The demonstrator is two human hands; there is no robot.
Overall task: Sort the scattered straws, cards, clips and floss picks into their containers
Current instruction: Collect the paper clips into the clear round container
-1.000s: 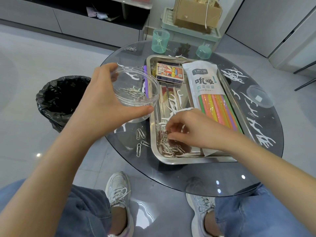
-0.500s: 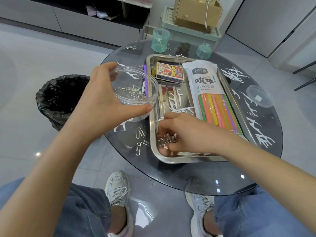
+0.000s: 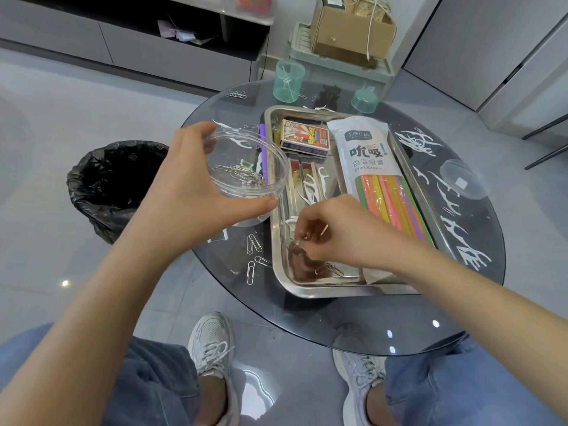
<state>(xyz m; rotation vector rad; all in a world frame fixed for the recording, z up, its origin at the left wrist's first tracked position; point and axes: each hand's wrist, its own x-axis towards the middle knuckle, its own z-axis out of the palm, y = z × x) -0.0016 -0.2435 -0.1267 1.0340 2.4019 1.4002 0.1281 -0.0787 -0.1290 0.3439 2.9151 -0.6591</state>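
Raised slightly since half a second before, the right hand [image 3: 332, 229] was seen over the near left corner of the steel tray [image 3: 278, 272], its grip pinched round a small bunch of paper clips [image 3: 299, 241]. A few leftover clips [image 3: 330, 269] were left on the tray floor beneath it. The clear round container [image 3: 246, 196] was held just left of the tray's left rim by the left hand [image 3: 190, 192], whose grip was curled round its wall, thumb at the near side. More clips were seen gathered inside it. Four loose clips [image 3: 253, 244] lay on the glass surface [image 3: 338, 318] between the container and the tray's near left corner. In the tray, the straw pack [image 3: 372, 167] lay along the right side, the card box [image 3: 304, 138] at the far end, and the floss picks [image 3: 313, 186] were scattered in the middle.
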